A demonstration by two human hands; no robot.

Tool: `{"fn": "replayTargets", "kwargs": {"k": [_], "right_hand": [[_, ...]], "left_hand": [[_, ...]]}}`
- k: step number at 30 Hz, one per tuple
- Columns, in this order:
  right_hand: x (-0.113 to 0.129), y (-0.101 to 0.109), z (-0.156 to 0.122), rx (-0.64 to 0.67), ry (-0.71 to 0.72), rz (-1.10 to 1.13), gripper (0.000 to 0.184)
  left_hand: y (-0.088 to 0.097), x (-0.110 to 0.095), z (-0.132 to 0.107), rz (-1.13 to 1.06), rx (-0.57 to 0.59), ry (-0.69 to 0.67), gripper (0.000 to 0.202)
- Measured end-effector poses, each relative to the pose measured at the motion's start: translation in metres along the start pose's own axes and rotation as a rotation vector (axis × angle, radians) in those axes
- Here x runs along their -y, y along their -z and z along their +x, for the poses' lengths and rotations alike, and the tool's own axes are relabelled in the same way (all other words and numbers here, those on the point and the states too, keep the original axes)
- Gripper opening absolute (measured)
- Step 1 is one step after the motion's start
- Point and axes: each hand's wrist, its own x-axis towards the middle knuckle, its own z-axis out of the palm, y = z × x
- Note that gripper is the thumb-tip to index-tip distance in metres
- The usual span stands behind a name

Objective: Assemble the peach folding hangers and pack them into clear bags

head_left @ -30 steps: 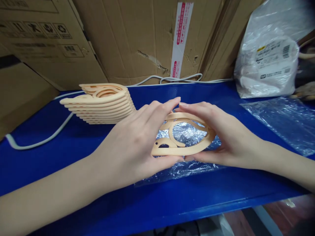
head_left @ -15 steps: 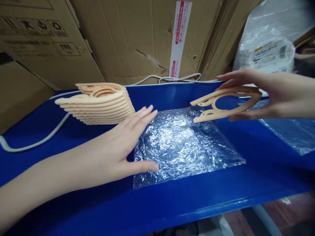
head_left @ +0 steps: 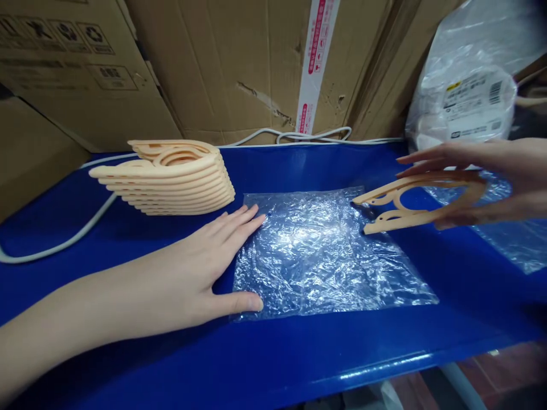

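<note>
Blue worktop (head_left: 277, 359) bears a stack of beige folded plastic hangers (head_left: 171, 179) and a clear plastic bag (head_left: 316, 245), its left edge under the spread, unladen left hand (head_left: 209, 265), now freed as the half-curled right hand (head_left: 508, 159) alone grips one beige plastic hanger (head_left: 412, 219), tips over the bag's right edge.

Folded beige hanger (head_left: 411, 220), ends pointing left, near a clear bag (head_left: 316, 259), crinkled, flat

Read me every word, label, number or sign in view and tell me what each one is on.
No words or numbers read clearly.
Left carton: a recycling-arrows sign; other signs and print blurred.
White tape: pink print, too small to read.
Label on plastic bag: barcode; print too small to read.
</note>
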Motion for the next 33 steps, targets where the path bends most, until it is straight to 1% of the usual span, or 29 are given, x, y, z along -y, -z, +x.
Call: {"fn": "replayTargets", "kwargs": {"k": [2, 3, 4, 7, 10, 14, 18, 20, 23, 25, 27, 29, 31, 33], "right_hand": [[0.005, 0.001, 0.005, 0.147, 0.072, -0.018, 0.071], [0.009, 0.000, 0.008, 0.193, 0.123, -0.023, 0.071], [0.013, -0.002, 0.011, 0.206, 0.163, -0.023, 0.070], [0.024, -0.011, 0.015, 0.198, 0.211, 0.007, 0.070], [0.032, -0.019, 0.015, 0.191, 0.186, 0.020, 0.072], [0.047, -0.028, 0.019, 0.149, 0.182, -0.037, 0.077], [0.065, -0.043, 0.026, 0.117, 0.260, -0.029, 0.077], [0.066, -0.049, 0.027, 0.127, 0.287, -0.036, 0.079], [0.052, -0.052, 0.026, 0.147, 0.271, -0.047, 0.088], [0.041, -0.051, 0.027, 0.179, 0.240, 0.009, 0.087], [0.036, -0.051, 0.028, 0.208, 0.223, 0.087, 0.083], [0.041, -0.056, 0.031, 0.178, 0.234, 0.166, 0.079], [0.052, -0.064, 0.034, 0.108, 0.245, 0.241, 0.076], [0.063, -0.074, 0.036, 0.045, 0.240, 0.319, 0.073]], "left_hand": [[0.000, -0.001, 0.001, -0.004, 0.014, 0.016, 0.107], [0.000, -0.002, 0.001, -0.006, 0.019, 0.023, 0.108], [0.000, -0.002, 0.002, -0.005, 0.026, 0.030, 0.108], [0.000, -0.002, 0.001, 0.017, 0.040, 0.026, 0.108], [-0.001, -0.002, -0.001, 0.034, 0.029, 0.021, 0.107], [-0.002, -0.001, -0.003, 0.050, 0.018, 0.009, 0.105], [-0.003, -0.001, -0.003, 0.024, 0.000, -0.001, 0.105], [-0.003, -0.004, -0.003, 0.006, -0.014, -0.016, 0.103], [-0.001, -0.011, -0.004, -0.006, -0.017, -0.051, 0.092], [0.001, -0.017, -0.004, -0.014, 0.000, -0.072, 0.083], [0.002, -0.022, -0.005, -0.023, 0.017, -0.092, 0.076], [0.001, -0.025, -0.005, -0.022, 0.027, -0.114, 0.073], [-0.001, -0.026, -0.006, -0.011, 0.022, -0.142, 0.073], [-0.005, -0.027, -0.006, -0.001, -0.011, -0.160, 0.072]]}}
